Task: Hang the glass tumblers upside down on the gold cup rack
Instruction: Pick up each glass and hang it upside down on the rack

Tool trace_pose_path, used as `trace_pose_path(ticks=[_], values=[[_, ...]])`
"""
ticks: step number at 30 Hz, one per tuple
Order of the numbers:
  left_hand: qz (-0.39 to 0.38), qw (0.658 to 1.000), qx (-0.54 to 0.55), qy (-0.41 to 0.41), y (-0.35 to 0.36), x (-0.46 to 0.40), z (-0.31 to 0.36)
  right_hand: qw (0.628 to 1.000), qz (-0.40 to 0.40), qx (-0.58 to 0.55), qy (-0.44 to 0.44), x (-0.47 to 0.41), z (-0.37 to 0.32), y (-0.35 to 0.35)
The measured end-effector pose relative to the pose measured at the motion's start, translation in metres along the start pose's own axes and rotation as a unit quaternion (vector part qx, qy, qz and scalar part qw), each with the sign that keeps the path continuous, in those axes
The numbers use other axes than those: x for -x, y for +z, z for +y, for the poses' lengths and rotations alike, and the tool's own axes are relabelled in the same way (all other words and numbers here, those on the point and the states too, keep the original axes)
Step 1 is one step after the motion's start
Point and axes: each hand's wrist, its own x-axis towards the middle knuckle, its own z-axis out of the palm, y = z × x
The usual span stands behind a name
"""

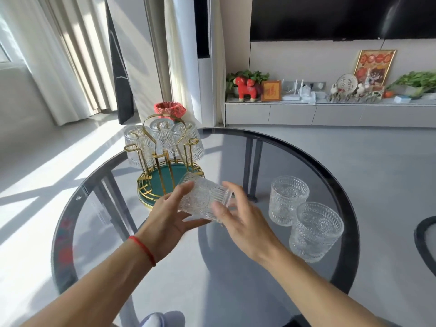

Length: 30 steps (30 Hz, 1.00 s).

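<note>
Hands (169,218) holding tumbler (204,199), rack (165,161) beyond

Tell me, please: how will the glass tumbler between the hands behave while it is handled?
The tumbler looks rigid and probably fragile: it is clear glass. Its embossed pattern likely helps grip. Lying tilted between left hand and right hand, it could roll if released.

A home living room: a wall-mounted television (342,17) hangs above a long low cabinet (330,114) crowded with potted plants (417,82), a red toy horse (246,88) and framed pictures (374,67), with pale curtains (59,55) by a sunlit window and a round glass table (306,161).
</note>
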Motion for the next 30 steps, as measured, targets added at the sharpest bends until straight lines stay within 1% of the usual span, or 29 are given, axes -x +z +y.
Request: trace_pose_path(ticks=[2, 4, 6, 7, 8, 9, 10, 11, 12, 13, 15, 18, 21, 25, 28, 30], values=[[-0.008, 1.000, 0.009, 0.000, -0.003, 0.001, 0.000, 0.998, 0.011, -0.060, 0.021, -0.003, -0.002, 0.002], [0.000, 1.000, -0.016, 0.018, -0.006, 0.000, 0.001, 0.994, 0.031, -0.098, 0.028, -0.004, -0.003, 0.003], [0.028, 0.993, -0.095, 0.066, -0.014, -0.002, 0.001, 0.990, 0.060, -0.122, 0.032, -0.004, -0.006, 0.004], [0.048, 0.979, -0.169, 0.102, -0.020, -0.003, 0.001, 0.988, 0.082, -0.130, 0.032, -0.003, -0.007, 0.003], [0.066, 0.946, -0.279, 0.151, -0.028, -0.003, 0.002, 0.985, 0.105, -0.135, 0.029, -0.001, -0.010, 0.002], [0.077, 0.884, -0.415, 0.202, -0.036, -0.003, 0.001, 0.983, 0.127, -0.133, 0.026, 0.001, -0.011, 0.001], [0.078, 0.799, -0.546, 0.240, -0.045, -0.004, 0.000, 0.981, 0.147, -0.128, 0.020, 0.004, -0.013, -0.001], [0.066, 0.722, -0.641, 0.252, -0.052, -0.007, -0.002, 0.980, 0.158, -0.120, 0.012, 0.007, -0.015, -0.004], [0.049, 0.669, -0.702, 0.238, -0.059, -0.009, -0.006, 0.980, 0.162, -0.112, 0.002, 0.009, -0.017, -0.006], [0.032, 0.637, -0.741, 0.210, -0.065, -0.012, -0.010, 0.981, 0.163, -0.105, -0.011, 0.011, -0.022, -0.007], [0.009, 0.600, -0.786, 0.150, -0.072, -0.017, -0.020, 0.981, 0.166, -0.095, -0.043, 0.007, -0.041, -0.008], [0.000, 0.567, -0.815, 0.121, -0.077, -0.022, -0.029, 0.976, 0.176, -0.065, -0.115, -0.017, -0.084, -0.006], [-0.008, 0.545, -0.831, 0.112, -0.078, -0.022, -0.032, 0.973, 0.163, 0.010, -0.165, -0.057, -0.129, 0.004], [-0.007, 0.546, -0.831, 0.107, -0.079, -0.023, -0.035, 0.970, 0.103, 0.121, -0.186, -0.111, -0.171, 0.025], [-0.018, 0.550, -0.830, 0.092, -0.077, -0.025, -0.036, 0.966, 0.063, 0.182, -0.175, -0.138, -0.183, 0.042], [-0.020, 0.551, -0.829, 0.091, -0.075, -0.025, -0.036, 0.958, 0.050, 0.225, -0.169, -0.149, -0.185, 0.055]])
